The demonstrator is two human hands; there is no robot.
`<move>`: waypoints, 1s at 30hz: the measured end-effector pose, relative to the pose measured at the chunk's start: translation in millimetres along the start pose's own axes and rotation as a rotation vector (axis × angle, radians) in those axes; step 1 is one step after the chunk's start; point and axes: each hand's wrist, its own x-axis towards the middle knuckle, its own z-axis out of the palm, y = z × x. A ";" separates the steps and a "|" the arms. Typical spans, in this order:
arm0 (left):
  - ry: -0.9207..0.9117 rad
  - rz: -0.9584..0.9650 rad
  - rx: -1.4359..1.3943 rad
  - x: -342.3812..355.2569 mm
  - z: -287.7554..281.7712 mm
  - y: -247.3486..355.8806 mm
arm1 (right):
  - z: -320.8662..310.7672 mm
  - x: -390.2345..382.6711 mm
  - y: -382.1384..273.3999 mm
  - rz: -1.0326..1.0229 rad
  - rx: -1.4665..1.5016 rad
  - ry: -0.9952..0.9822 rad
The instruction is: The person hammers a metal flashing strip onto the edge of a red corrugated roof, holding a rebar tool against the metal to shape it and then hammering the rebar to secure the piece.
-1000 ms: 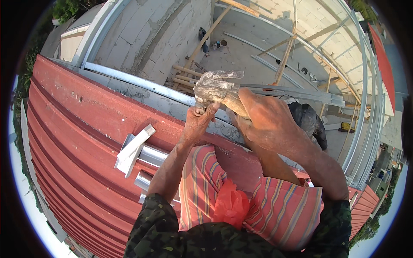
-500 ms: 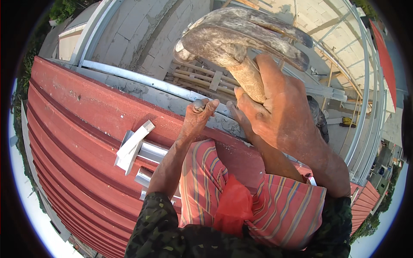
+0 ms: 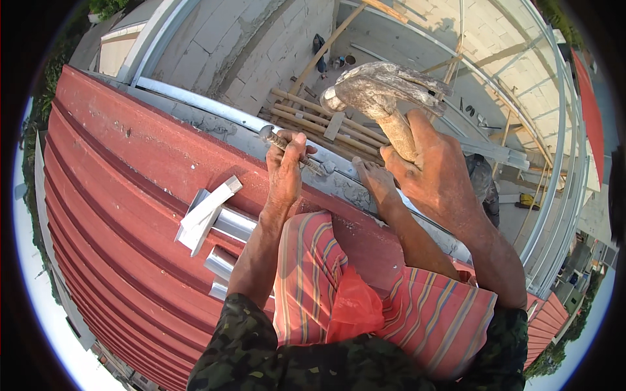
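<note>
My left hand (image 3: 285,171) is wrapped round a chisel-like steel rod (image 3: 268,134) with a rounded, flattened head and a ribbed shaft. The rod slants down to the right, its lower end at the concrete ledge (image 3: 345,188) beside the metal channel (image 3: 202,104); whether it touches cannot be made out. Raised to the right, my right hand (image 3: 433,173) grips the wooden handle of a worn claw hammer (image 3: 385,88). The hammer's striking face points left, toward the rod but apart from it, and its claw points right.
Red ribbed roofing (image 3: 117,176) lies at left, carrying cut metal channel pieces (image 3: 212,212). My bare foot (image 3: 375,174) rests by the ledge. Beyond is a deep drop to wooden poles (image 3: 313,120) and block walls (image 3: 195,55). A person (image 3: 481,176) stands below, partly behind my arm.
The hammer has moved away and down from its high position near the camera. My left hand has shifted slightly left, tilting the rod so its shaft now shows.
</note>
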 end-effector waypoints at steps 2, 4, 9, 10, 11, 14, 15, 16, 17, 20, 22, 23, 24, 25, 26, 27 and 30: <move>-0.060 -0.030 -0.047 1.7 -3.2 0.5 | 5.8 0.3 4.1 0.070 0.047 -0.006; -0.051 -0.049 0.003 1.0 -3.7 -6.5 | 13.6 -0.5 8.5 0.042 0.043 0.001; -0.021 -0.063 0.082 3.0 -2.1 -14.5 | 20.1 3.0 9.3 0.053 0.010 -0.065; -0.016 -0.065 0.079 3.6 -0.2 -13.0 | 20.3 4.5 9.3 0.045 0.005 -0.074; -0.026 -0.050 0.057 4.2 2.8 -11.8 | 20.6 5.7 9.1 0.037 0.000 -0.082; -0.052 -0.034 -0.003 9.1 0.3 -13.2 | 20.5 8.7 7.6 0.009 -0.036 -0.058; -0.072 -0.035 -0.033 11.5 -1.1 -14.6 | 18.5 10.9 5.2 0.004 -0.045 -0.062; -0.062 -0.034 -0.037 12.7 -4.1 -15.7 | 17.4 13.3 0.9 -0.016 -0.034 -0.062; -0.080 -0.026 -0.053 14.3 -6.7 -17.0 | 16.5 15.4 -3.4 -0.035 -0.023 -0.061; -0.075 -0.040 -0.109 15.8 -7.8 -20.9 | 14.4 22.2 -11.5 -0.086 -0.071 -0.076; -0.055 -0.065 -0.149 16.7 -6.1 -22.8 | 15.1 28.5 -13.8 -0.098 -0.074 -0.091; -0.045 -0.074 -0.193 17.2 -4.9 -23.2 | 14.9 31.0 -14.7 -0.102 -0.073 -0.099; -0.035 -0.083 -0.236 17.8 -4.1 -24.1 | 13.2 33.8 -17.7 -0.105 -0.079 -0.105; -0.028 -0.082 -0.239 17.6 -6.6 -24.8 | 11.1 36.9 -24.7 -0.113 -0.087 -0.121; -0.044 -0.075 -0.253 17.5 -9.8 -26.3 | 9.3 39.3 -31.5 -0.122 -0.095 -0.136; -0.059 -0.068 -0.266 16.5 -12.3 -26.9 | 8.0 40.8 -38.2 -0.125 -0.095 -0.142; -0.059 -0.083 -0.240 9.9 -10.6 -26.1 | 13.9 43.8 -48.3 -0.136 -0.009 -0.144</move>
